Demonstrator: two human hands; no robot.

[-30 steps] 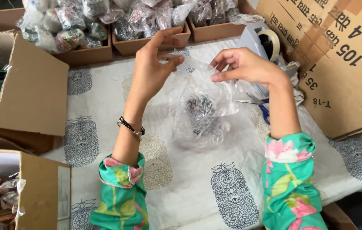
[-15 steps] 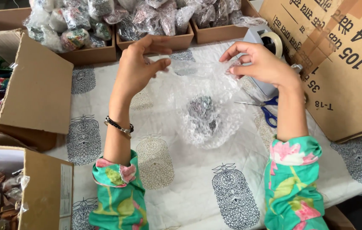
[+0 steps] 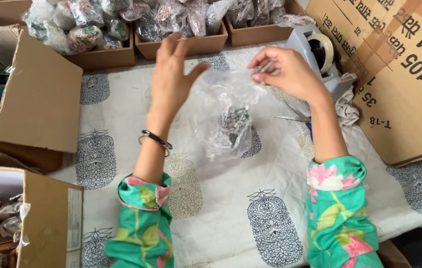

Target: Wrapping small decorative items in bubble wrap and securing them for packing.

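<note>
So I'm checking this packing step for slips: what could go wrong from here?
Only the right hand pinches the clear bag; the left hand is open beside it, so the dark item inside might drop to the cloth. The scissors lie under the right forearm and could snag the sleeve.

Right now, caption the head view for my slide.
Right hand pinches a clear plastic bag holding a dark item, left hand open beside it, above a printed cloth.
</note>
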